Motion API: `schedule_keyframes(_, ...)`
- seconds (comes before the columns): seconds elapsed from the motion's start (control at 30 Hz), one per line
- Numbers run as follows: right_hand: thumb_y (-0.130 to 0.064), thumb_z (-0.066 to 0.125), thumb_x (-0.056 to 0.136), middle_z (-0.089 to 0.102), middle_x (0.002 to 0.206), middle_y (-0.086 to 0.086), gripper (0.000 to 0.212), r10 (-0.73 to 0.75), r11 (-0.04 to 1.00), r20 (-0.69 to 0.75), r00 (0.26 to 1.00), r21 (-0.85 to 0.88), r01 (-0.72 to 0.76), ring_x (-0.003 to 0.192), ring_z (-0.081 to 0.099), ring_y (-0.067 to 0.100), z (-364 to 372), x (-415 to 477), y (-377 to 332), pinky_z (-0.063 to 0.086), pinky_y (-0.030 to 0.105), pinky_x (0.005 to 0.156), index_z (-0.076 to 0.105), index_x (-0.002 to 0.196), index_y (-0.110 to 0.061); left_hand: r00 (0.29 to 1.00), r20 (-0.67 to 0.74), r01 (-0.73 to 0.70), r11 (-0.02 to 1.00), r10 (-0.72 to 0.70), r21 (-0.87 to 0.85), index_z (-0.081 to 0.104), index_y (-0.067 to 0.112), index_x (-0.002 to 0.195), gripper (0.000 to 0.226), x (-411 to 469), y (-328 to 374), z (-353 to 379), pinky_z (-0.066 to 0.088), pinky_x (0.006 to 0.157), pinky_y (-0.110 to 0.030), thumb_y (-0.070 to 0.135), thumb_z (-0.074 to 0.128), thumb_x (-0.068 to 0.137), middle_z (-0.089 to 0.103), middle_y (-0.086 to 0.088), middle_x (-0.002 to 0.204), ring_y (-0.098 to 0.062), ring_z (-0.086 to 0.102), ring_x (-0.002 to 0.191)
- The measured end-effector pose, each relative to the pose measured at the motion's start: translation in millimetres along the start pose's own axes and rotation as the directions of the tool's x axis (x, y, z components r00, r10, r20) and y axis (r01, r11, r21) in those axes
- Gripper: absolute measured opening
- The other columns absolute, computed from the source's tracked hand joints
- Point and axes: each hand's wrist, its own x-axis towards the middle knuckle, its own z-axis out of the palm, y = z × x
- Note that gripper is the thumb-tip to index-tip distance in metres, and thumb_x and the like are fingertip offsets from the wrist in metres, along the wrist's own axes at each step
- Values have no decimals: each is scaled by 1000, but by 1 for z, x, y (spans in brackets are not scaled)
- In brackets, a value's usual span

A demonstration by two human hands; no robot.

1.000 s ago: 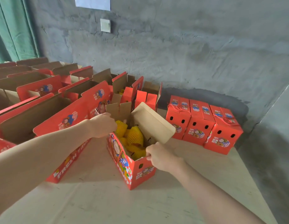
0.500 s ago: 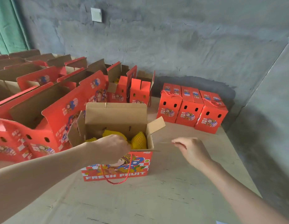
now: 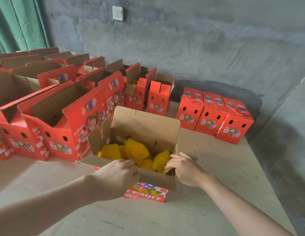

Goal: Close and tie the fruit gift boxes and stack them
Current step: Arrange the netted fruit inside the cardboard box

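Observation:
An open red fruit gift box (image 3: pixel 145 123) stands on the table in front of me, its brown flaps up. Inside lie several fruits in yellow foam nets (image 3: pixel 135 149). My left hand (image 3: pixel 117 178) grips the near long flap at its edge. My right hand (image 3: pixel 185 169) curls its fingers over the short flap at the box's right end. A red rope handle (image 3: pixel 136 195) hangs down the printed front of the box, below my left hand.
Three closed red boxes (image 3: pixel 210 120) stand in a row at the back right, near the wall. Several open boxes (image 3: pixel 63 116) crowd the left and back of the wooden table (image 3: pixel 221 169). The table's right edge runs close to the grey wall.
The box has been turned with its long side facing me. Both hands have come onto its flaps: the right hand moved in from the open table, the left moved up to the near flap.

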Motion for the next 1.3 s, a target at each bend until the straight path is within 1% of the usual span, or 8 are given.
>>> schedule_keyframes(0.17, 0, 44, 85, 58, 109, -4, 41, -1, 999, 12, 1000, -48, 2, 113, 43, 12, -1, 1, 4, 18, 37, 113, 62, 112, -25, 927, 206, 339, 935, -314, -103, 41, 23, 130, 36, 17, 5, 12, 48, 75, -32, 25, 51, 96, 61, -1, 112, -21, 58, 96)
schedule_keyframes(0.37, -12, 51, 90, 65, 92, -5, 16, 23, 996, -2, 1000, -89, -24, 99, 47, 15, -2, -8, -5, 31, 30, 83, 65, 90, -19, 955, 206, 212, 977, -215, 39, 56, 25, 119, 26, 34, -3, 6, 49, 75, -32, 27, 36, 102, 64, 0, 106, -21, 57, 95)
schedule_keyframes(0.57, -24, 59, 86, 65, 91, -10, 6, 56, 993, 33, 998, -102, -53, 98, 49, 11, -3, -61, 14, 35, 29, 88, 64, 84, -22, 979, 202, 18, 1000, -19, 9, 54, 19, 114, 27, 56, 39, -9, 43, 73, -34, 29, 31, 104, 63, -2, 104, -24, 55, 93)
schedule_keyframes(0.73, 11, 51, 64, 64, 82, 2, 34, 71, 992, 21, 997, 98, -73, 91, 56, 18, -4, -117, 37, 46, 37, 80, 71, 75, -14, 966, 165, -137, 939, 197, -314, 59, 15, 111, 33, 66, 96, -16, 47, 69, -35, 35, 33, 103, 64, -5, 96, -24, 58, 83)
schedule_keyframes(0.83, 15, 42, 66, 68, 99, 7, 49, 122, 985, -69, 990, 127, -113, 107, 57, 19, -4, -136, 43, 44, 34, 93, 77, 85, -14, 933, 353, 188, 736, 73, -650, 65, 18, 109, 44, 70, 83, -18, 43, 83, -26, 50, 37, 96, 65, 3, 97, -17, 60, 96)
schedule_keyframes(1.0, 14, 44, 81, 63, 124, -2, 51, 275, 944, -202, 940, 241, -224, 120, 52, 9, -5, -138, 37, 30, 9, 101, 75, 103, -19, 849, 517, 339, 860, -105, -382, 58, 18, 124, 37, 67, 40, 15, 41, 85, -20, 40, 43, 98, 62, 1, 122, -13, 58, 107)
schedule_keyframes(1.17, 19, 43, 85, 61, 124, 1, 53, 358, 868, -337, 871, 465, -176, 118, 54, 13, -9, -136, 23, 33, 2, 95, 76, 100, -19, 878, 435, 380, 843, -200, -380, 65, 23, 99, 37, 44, 39, 53, 41, 79, -25, 49, 38, 97, 64, 1, 102, -15, 56, 93)
schedule_keyframes(1.3, 12, 47, 90, 64, 115, -10, 48, 376, 827, -287, 881, 533, -179, 104, 65, 27, -4, -131, 15, 52, 25, 88, 74, 101, -26, 904, 250, 417, 847, -347, -331, 66, 22, 88, 83, 24, 56, 70, 40, 87, -29, 77, 4, 82, 57, 3, 101, -16, 51, 96)
